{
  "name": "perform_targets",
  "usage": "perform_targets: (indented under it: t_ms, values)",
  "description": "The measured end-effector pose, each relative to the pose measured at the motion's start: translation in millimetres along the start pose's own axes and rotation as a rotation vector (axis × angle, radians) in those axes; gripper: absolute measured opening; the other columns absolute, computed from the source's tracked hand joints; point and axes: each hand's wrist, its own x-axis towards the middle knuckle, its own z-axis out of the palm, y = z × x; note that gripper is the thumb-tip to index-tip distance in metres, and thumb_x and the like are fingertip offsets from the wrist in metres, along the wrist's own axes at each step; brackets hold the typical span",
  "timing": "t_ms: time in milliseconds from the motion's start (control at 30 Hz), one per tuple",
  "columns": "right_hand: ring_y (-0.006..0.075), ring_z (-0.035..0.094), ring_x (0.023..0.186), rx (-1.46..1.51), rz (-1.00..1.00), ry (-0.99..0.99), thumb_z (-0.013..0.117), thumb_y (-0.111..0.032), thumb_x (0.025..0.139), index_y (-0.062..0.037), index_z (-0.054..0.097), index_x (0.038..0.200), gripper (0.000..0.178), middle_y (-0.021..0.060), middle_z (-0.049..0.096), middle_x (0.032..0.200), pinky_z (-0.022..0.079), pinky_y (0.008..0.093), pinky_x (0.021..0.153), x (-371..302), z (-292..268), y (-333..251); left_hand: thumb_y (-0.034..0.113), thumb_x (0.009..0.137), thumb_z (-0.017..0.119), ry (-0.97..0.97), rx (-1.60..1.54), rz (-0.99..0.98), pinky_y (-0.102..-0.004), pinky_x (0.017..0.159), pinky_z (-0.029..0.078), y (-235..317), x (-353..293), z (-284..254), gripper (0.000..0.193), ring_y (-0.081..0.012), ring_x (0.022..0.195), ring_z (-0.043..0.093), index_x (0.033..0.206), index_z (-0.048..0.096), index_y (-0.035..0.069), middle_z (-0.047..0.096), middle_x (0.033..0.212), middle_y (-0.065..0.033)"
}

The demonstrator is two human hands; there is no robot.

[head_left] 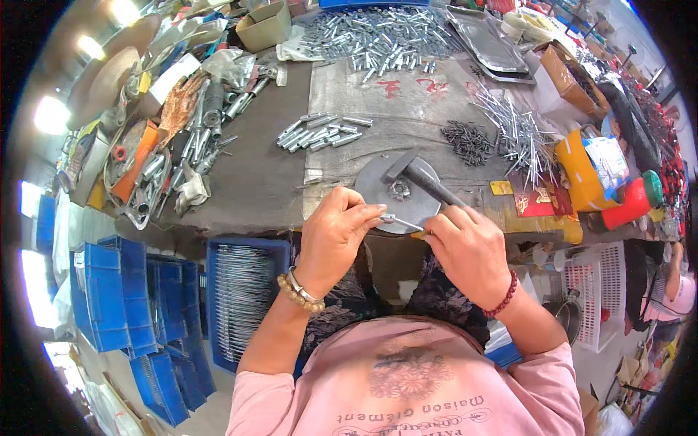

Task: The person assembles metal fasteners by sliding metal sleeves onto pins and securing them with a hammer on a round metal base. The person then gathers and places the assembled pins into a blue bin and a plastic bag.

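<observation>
My left hand (333,234) is closed, its thumb and index finger pinching a small silvery metal sleeve (387,217). A thin metal rod (408,224) runs from the sleeve to my right hand (469,248), whose closed fingertips grip the rod's other end. Both hands are over the near edge of a round grey metal plate (376,190). Across that plate lies a hammer (429,182), its head near the plate's far side. Its handle reaches my right hand's knuckles; I cannot tell whether that hand also holds it.
Beyond the plate lie a small heap of metal sleeves (320,132), black small parts (469,142) and thin rods (518,131). A large pile of sleeves (378,36) is farther back. Tools (211,109) crowd the left; a blue bin of rods (247,301) stands below the table edge.
</observation>
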Motion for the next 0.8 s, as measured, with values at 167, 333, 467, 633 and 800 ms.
perform_targets:
  t_ms: [167,333,467,633,800]
  values:
    - [0.0337,0.069,0.073,0.489,0.261,-0.198,0.075,-0.013,0.087,-0.004,0.07,0.102,0.018,0.0122,0.07,0.082,0.053,0.0414,0.067,-6.9,2.9,-6.9,0.001,0.091,0.076,0.071,-0.008,0.019,-0.0271,0.071,0.052,3.8,-4.9,-0.2,0.037,-0.0146,0.082,0.061,0.127,0.074,0.009,0.064,0.102,-0.0048]
    - [0.007,0.058,0.066,1.06,0.608,-0.401,0.071,-0.01,0.093,-0.0002,0.069,0.117,0.025,0.0018,0.063,0.07,0.048,0.0289,0.059,-15.5,16.5,-9.3,-0.001,0.101,0.063,0.205,-0.285,-0.247,-0.0266,0.067,0.051,14.0,-34.1,14.7,0.049,-0.0098,0.075,0.063,0.149,0.055,0.006,0.072,0.095,-0.0052]
    - [0.0047,0.059,0.067,1.187,0.73,-0.445,0.07,-0.013,0.097,-0.0006,0.067,0.121,0.027,0.0003,0.065,0.075,0.048,0.0242,0.057,-16.2,16.8,-18.2,0.013,0.107,0.06,0.116,-0.591,-0.518,-0.017,0.055,0.047,25.6,-36.7,24.1,0.06,-0.0044,0.069,0.059,0.161,0.035,0.009,0.074,0.098,-0.0052]
    - [0.0039,0.058,0.069,1.328,0.74,-0.457,0.067,-0.012,0.1,-0.0009,0.066,0.123,0.025,-0.0014,0.065,0.079,0.047,0.022,0.058,-18.4,25.5,-31.2,0.013,0.106,0.063,0.164,-0.835,-0.634,-0.0169,0.054,0.046,26.2,-41.1,24.1,0.066,-0.0045,0.071,0.059,0.162,0.029,0.008,0.075,0.102,-0.0083]
    - [0.0038,0.056,0.068,1.34,0.608,-0.449,0.067,-0.005,0.099,-0.0017,0.066,0.121,0.022,-0.0032,0.06,0.076,0.048,0.0219,0.06,-24.5,48.6,-47.5,0.012,0.1,0.071,0.227,-0.938,-0.729,-0.0165,0.052,0.04,27.4,-56.9,9.5,0.06,-0.0028,0.067,0.055,0.152,0.041,0.007,0.076,0.104,-0.0092]
